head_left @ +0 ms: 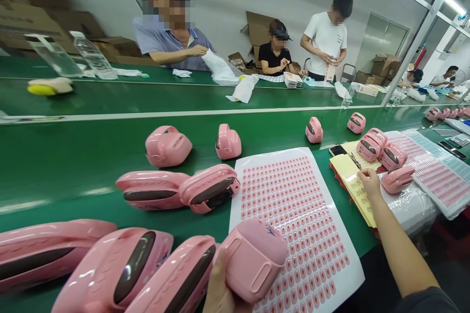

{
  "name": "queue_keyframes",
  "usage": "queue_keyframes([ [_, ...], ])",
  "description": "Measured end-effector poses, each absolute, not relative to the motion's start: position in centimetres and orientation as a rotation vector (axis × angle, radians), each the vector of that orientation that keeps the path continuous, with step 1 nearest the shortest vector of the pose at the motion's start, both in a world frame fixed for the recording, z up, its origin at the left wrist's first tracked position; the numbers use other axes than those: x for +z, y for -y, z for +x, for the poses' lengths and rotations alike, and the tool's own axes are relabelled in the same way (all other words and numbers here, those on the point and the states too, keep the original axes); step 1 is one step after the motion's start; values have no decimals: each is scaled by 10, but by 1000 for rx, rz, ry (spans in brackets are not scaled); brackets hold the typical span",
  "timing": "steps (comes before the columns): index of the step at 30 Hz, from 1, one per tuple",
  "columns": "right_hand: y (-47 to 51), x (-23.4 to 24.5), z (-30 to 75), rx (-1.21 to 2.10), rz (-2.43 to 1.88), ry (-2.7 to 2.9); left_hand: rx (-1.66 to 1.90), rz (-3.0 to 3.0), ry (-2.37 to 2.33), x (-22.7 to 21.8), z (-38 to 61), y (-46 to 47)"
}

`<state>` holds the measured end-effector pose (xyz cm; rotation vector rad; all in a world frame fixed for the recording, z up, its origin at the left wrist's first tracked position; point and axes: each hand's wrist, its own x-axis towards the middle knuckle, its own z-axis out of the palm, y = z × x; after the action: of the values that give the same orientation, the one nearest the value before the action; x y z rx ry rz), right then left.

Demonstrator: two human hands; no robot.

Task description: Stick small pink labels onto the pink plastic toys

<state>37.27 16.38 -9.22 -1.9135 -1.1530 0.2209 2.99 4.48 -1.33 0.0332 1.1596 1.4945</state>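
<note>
The left hand (pixel 219 292) grasps a rounded pink plastic case (pixel 255 260), a white sheet of oval pink stickers (pixel 297 225) stretching lengthwise away just right of its grip, while the right hand (pixel 370 183), hold unclear, meets yellow paper (pixel 350 181) beyond.

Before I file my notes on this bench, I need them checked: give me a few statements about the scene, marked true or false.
1. The left hand holds a pink case. True.
2. The right hand grips a bottle. False: it is at the yellow paper.
3. Other pink cases sit on the green surface. True.
4. The printed sheet is rolled up. False: it lies spread open.
5. The standing person wears a white shirt. True.
</note>
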Motion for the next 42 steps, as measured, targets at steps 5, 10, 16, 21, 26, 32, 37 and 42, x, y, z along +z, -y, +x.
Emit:
queue_keyframes([
  [5,-166,-90,370,219,-1929,1139,1521,86,-1145,-1,36,-42],
  [10,-165,-85,366,245,-1890,1122,1503,78,-1156,1,39,-41],
  [16,-159,-75,362,342,-1750,1064,1508,88,-1184,-16,30,-46],
  [21,-150,-52,349,487,-1616,1032,1529,45,-1189,-17,27,-51],
  [26,-126,-19,277,854,-1408,1181,1553,123,-1165,-12,41,-58],
  [32,-90,1,178,1464,-1101,1283,1594,138,-1119,-12,53,-58],
  [37,-88,-3,163,1587,-1123,1204,1600,170,-1084,-14,53,-55],
  [42,-87,-5,163,1586,-1139,1148,1594,178,-1086,-18,54,-55],
])
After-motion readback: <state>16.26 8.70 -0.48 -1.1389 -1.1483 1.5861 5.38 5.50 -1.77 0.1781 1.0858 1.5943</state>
